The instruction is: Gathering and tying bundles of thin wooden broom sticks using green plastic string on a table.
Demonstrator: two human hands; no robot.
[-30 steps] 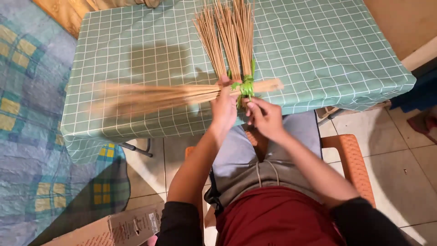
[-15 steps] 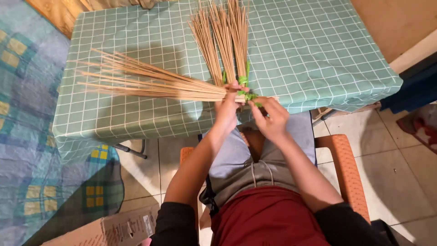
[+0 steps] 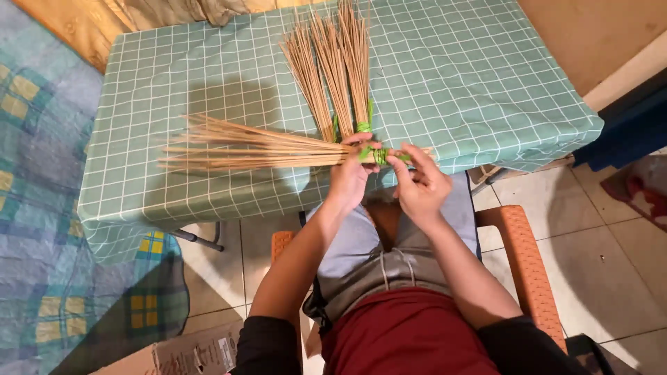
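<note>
Clutching the sideways stick bundle [image 3: 257, 147] in the left hand [image 3: 349, 173], grip clenched; right hand [image 3: 420, 182] pinches the green tie [image 3: 381, 155], above the desk [image 3: 472, 76].

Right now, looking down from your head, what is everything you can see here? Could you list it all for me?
bundle of thin tan sticks tied with green strip: one, lying sideways on the table, held at its tied end
upright fans of thin tan sticks with green ties: about three, tan, on the table beyond the hands
table with green white-checked cloth: one, in front of the person
orange plastic chair: one, under the person
blue patchwork fabric: one, at the left
cardboard box: one, brown, bottom left on the tiled floor
left hand: grips the bundle's tied end
right hand: fingers at the green strip
</note>
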